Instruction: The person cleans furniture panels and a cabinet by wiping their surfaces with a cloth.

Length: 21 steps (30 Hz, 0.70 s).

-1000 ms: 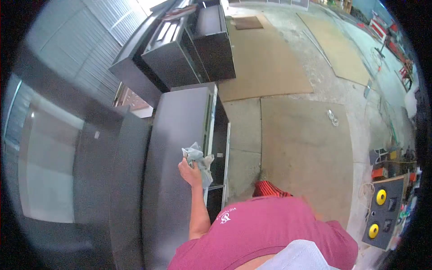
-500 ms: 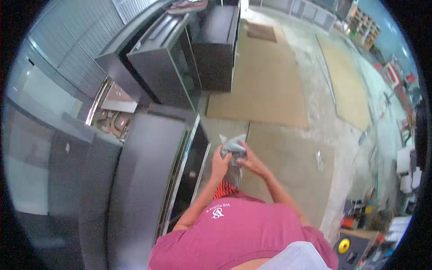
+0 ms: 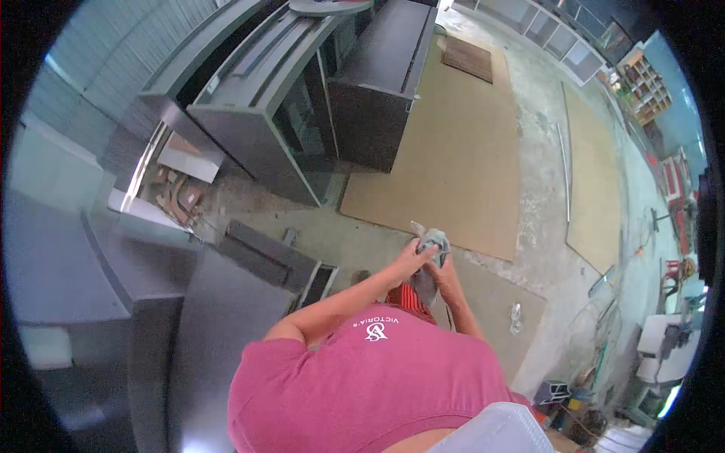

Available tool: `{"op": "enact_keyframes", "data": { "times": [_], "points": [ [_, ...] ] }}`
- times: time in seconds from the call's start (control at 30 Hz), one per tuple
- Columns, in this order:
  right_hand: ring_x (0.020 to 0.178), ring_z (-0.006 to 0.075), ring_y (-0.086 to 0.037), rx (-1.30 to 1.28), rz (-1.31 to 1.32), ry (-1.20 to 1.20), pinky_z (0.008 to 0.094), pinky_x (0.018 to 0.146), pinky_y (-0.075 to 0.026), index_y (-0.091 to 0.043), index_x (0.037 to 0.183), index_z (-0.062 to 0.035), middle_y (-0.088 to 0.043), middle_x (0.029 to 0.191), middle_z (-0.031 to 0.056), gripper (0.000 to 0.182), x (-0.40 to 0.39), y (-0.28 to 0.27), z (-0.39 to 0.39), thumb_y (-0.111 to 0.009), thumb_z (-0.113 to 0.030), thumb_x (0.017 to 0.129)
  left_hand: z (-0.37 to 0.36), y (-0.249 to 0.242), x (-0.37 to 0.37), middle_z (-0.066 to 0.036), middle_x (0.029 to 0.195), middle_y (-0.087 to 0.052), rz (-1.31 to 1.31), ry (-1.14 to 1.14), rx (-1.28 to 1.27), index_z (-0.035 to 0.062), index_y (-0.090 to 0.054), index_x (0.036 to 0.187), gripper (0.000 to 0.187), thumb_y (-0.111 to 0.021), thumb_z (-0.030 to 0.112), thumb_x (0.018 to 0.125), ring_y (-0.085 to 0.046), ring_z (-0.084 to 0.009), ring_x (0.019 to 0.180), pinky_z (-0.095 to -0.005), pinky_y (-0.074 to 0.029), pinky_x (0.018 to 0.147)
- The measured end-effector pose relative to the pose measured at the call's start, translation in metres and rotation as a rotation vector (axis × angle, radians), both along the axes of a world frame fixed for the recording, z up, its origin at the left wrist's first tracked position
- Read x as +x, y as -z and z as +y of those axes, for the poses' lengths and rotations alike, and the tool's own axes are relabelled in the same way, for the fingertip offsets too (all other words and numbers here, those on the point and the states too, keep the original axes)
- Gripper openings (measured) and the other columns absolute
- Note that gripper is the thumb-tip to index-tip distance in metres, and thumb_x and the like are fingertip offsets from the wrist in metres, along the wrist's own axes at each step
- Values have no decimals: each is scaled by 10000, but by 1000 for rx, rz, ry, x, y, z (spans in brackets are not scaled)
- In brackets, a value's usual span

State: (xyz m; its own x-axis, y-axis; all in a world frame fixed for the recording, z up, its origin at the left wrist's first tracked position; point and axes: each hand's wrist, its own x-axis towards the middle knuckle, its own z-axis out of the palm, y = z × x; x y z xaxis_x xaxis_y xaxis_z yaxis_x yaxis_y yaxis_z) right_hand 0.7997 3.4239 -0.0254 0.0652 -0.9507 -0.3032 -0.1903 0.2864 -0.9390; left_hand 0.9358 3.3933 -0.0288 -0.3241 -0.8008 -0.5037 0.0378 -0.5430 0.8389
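A crumpled grey-white cloth (image 3: 433,241) is bunched up in front of my body, between my two hands. My left hand (image 3: 411,258) grips it from the left side, its fingers wrapped into the folds. On the other side my right hand (image 3: 444,269) is closed on the same cloth. The fingertips are partly hidden by the fabric. Below the hands, something red and black striped (image 3: 408,299) shows beside a hanging grey piece.
Dark cabinets (image 3: 249,113) stand at the upper left, and dark panels (image 3: 219,317) are at the lower left. A brown board (image 3: 453,151) lies on the floor ahead. Tools and boxes (image 3: 668,340) line the right side. Shelving (image 3: 540,30) stands far back.
The view has shifted, with the cabinets now farther left and more floor showing. Both hands and the cloth appear farther right, still together.
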Motion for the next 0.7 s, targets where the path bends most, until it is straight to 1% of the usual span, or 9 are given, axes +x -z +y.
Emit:
{"op": "enact_keyframes", "data": {
  "times": [0.03,0.17,0.27,0.33,0.4,0.47,0.57,0.63,0.7],
  "points": [
    [1053,220,-484,11,-53,95,330,881,-405,-311,1300,-16,-474,1186,149,691,2,-5,-14,-641,-335,783,-13,-15,1,-175,1240,-445,-20,47,-27,-53,-294,1308,812,-550,536,812,-435,-250,1132,-369,-357,948],
    [1048,215,-488,57,-72,126,325,867,-412,-340,1284,-11,-486,1174,145,678,7,13,-67,-653,-336,776,-72,19,3,-155,1218,-456,89,43,35,-31,-300,1315,746,-548,486,839,-447,-232,1104,-357,-367,935],
    [1041,203,-492,141,-105,40,314,868,-406,-379,1270,-27,-510,1157,129,611,3,38,-121,-640,-293,785,-112,39,8,-190,1264,-418,112,6,10,-47,-272,1328,814,-582,497,806,-413,-249,1161,-346,-359,943],
    [1024,192,-504,222,-119,-32,315,861,-409,-416,1242,-20,-544,1102,124,560,0,53,-164,-629,-277,791,-139,38,10,-174,1217,-455,210,-64,50,-51,-326,1290,718,-574,442,832,-438,-221,1119,-331,-373,921],
    [1011,187,-509,224,-111,-74,317,863,-408,-427,1232,-18,-554,1082,120,546,-5,44,-204,-624,-271,790,-174,58,12,-144,1150,-502,140,-89,29,-46,-358,1268,658,-572,408,843,-466,-207,1070,-328,-392,893],
    [999,182,-513,230,-95,-123,319,864,-407,-437,1223,-16,-564,1063,115,532,-6,39,-247,-619,-265,789,-211,62,14,-41,1068,-515,37,-27,9,44,-383,1278,525,-525,368,890,-504,-127,925,-298,-448,762],
    [1001,199,-521,171,-12,-196,327,869,-404,-446,1216,-10,-564,1067,122,540,-18,31,-338,-622,-227,753,-267,77,15,-55,1077,-526,4,-144,29,71,-384,1284,499,-502,366,900,-540,-150,897,-299,-456,753],
    [1017,251,-523,13,161,-343,349,888,-395,-441,1219,-3,-559,1073,153,575,-16,6,-411,-619,-193,707,-317,58,19,-69,1054,-546,-46,-212,127,62,-400,1267,495,-520,357,888,-554,-146,868,-284,-464,727],
    [1036,322,-508,-137,255,-334,370,907,-382,-433,1213,8,-542,1076,189,587,-29,57,-486,-606,-184,685,-360,55,22,-73,1017,-562,-77,-293,233,77,-418,1245,442,-515,323,891,-577,-139,819,-269,-475,669]
  ]
}}
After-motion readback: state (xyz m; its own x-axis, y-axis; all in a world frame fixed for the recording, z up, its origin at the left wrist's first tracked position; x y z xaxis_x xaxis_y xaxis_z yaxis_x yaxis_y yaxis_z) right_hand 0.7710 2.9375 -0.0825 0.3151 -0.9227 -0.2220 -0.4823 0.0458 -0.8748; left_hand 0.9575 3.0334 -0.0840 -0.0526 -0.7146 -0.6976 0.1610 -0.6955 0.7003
